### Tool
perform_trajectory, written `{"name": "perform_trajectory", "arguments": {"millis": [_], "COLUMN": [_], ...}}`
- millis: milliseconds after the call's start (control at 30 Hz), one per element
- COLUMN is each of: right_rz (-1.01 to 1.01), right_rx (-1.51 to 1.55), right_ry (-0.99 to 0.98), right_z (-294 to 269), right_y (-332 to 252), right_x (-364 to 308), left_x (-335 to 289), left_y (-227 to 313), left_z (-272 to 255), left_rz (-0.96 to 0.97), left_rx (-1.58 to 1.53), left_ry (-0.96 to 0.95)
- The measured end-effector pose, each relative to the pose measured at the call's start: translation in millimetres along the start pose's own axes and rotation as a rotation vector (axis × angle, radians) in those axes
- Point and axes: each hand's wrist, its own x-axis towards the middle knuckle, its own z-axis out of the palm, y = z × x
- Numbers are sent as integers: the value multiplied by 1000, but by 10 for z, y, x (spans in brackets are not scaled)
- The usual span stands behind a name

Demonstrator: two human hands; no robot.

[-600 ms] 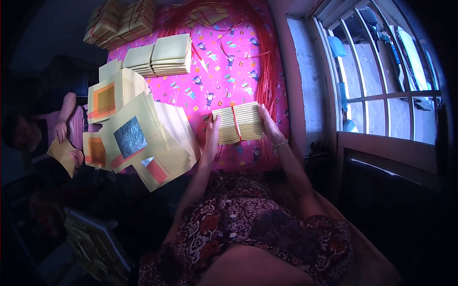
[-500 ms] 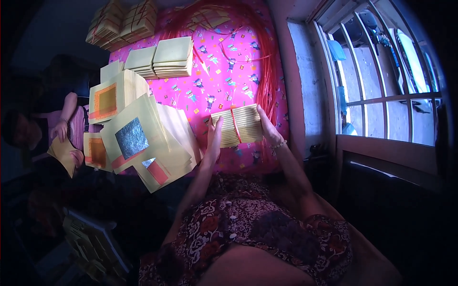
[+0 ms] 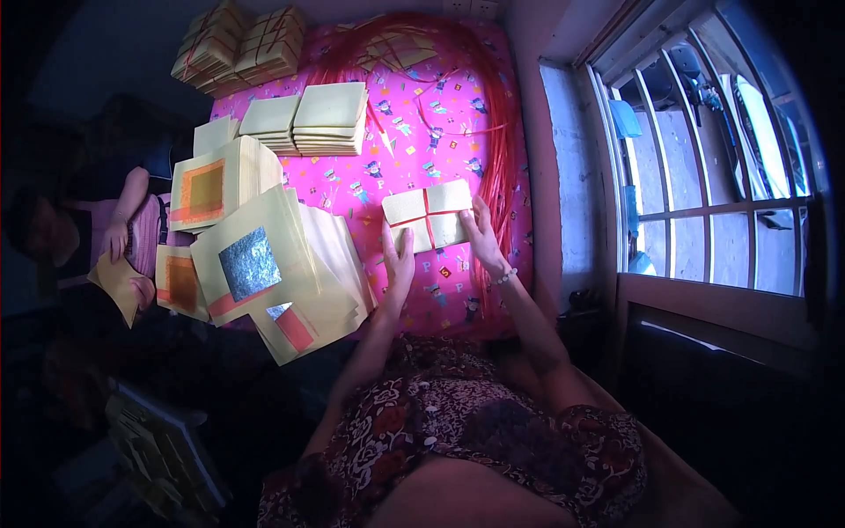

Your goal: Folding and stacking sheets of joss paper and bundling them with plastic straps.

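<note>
A bundle of folded yellow paper (image 3: 447, 231), tied crosswise with red string, is held between my two hands above the pink patterned cloth. My left hand (image 3: 399, 257) grips its left end, thumb on the near face. At the right end, my right hand (image 3: 481, 238) has its fingers wrapped on the edge. The broad flat face of the bundle, with the string's crossing, is turned toward me. Left of my left hand lie fanned yellow sheets (image 3: 304, 246) with a silver square (image 3: 249, 264) and orange patches.
Folded paper stacks (image 3: 330, 119) stand beyond the sheets, and tied bundles (image 3: 269, 46) sit at the far left corner. Long red strings (image 3: 499, 132) run along the cloth's right side. A barred window (image 3: 704, 176) is at right. Another person's hand (image 3: 117, 239) holds yellow paper at left.
The bundle has been turned from its layered edge side to its flat face, showing the crossed string. Both hands have shifted their hold with it. The view has tilted slightly.
</note>
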Motion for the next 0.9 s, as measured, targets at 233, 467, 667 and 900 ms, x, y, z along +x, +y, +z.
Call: {"name": "perform_trajectory", "arguments": {"millis": [233,467,667,900], "right_rz": [648,562,493,433], "right_rx": [403,955,539,336], "right_ry": [62,-34,256,257], "right_z": [9,680,714,542], "right_y": [61,-72,-363,-607], "right_x": [-620,-333,676,2247], "left_x": [-204,-176,-503,-1165], "left_y": [29,-39,-108,47], "left_z": [-65,-92,-354,-706], "left_rz": [-214,-190,-254,-500], "left_rx": [-218,-214,-158,-31], "left_ry": [190,125,-6,-423]}}
